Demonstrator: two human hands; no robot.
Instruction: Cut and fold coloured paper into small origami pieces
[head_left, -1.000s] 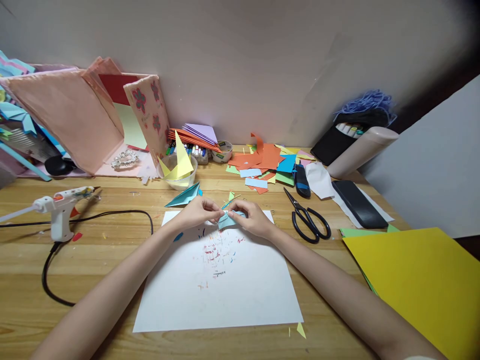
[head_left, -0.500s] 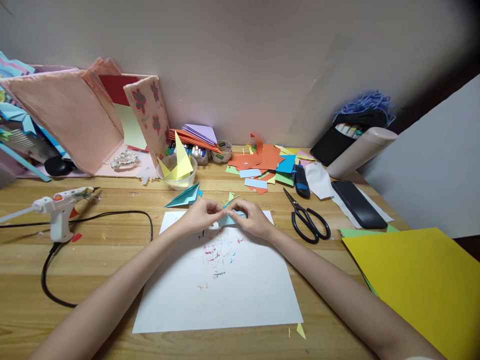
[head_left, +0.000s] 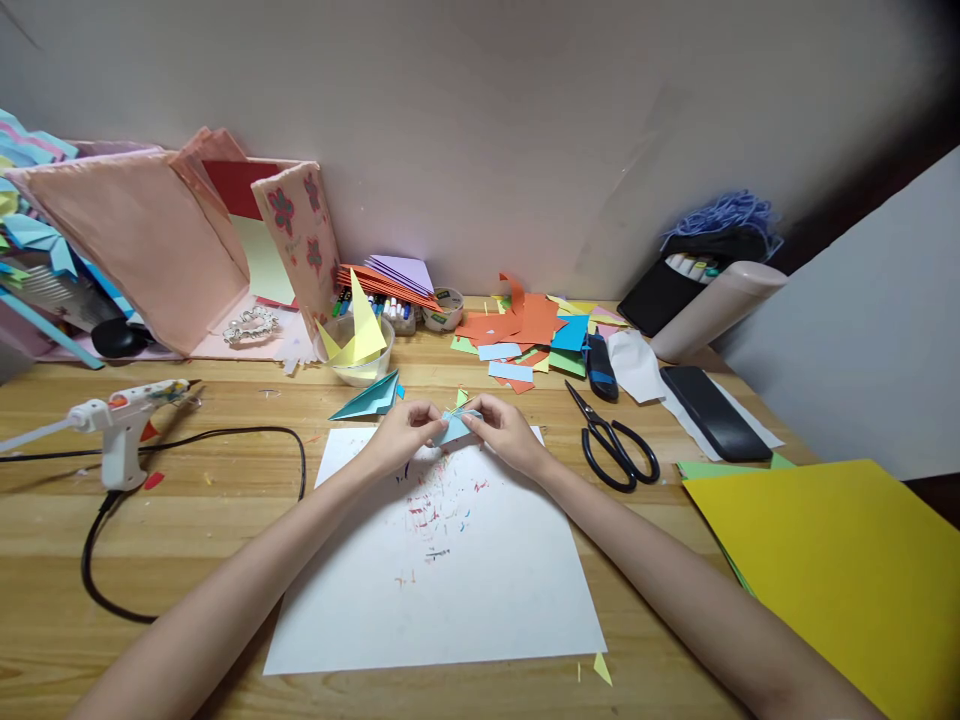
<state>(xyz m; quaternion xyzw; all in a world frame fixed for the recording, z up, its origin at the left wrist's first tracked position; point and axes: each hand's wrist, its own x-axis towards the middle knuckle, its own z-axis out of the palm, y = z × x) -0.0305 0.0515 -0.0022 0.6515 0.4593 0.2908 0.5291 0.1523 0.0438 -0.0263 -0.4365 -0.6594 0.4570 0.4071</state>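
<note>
Between my two hands is a small piece of light blue paper (head_left: 453, 430), pinched at both sides above the far edge of a white sheet (head_left: 442, 600) with coloured marks. My left hand (head_left: 409, 432) grips its left side with thumb and fingertips. On its right side my right hand (head_left: 504, 432) holds on the same way, the thumb lying over the paper. Part of the paper is hidden behind the fingers. A folded teal paper piece (head_left: 367, 397) lies just beyond my left hand. Black-handled scissors (head_left: 616, 445) rest to the right of my right hand.
A white glue gun (head_left: 124, 430) stands at left, its black cord (head_left: 225, 430) curving across the table. Behind are a clear cup (head_left: 382, 360) with yellow paper, orange paper scraps (head_left: 525, 318) and a black phone (head_left: 712, 412). Yellow sheets (head_left: 832, 570) lie at right.
The thumbs have moved slightly apart, so more of the light blue paper shows between them. Both hands still hold it. The view has shifted slightly.
</note>
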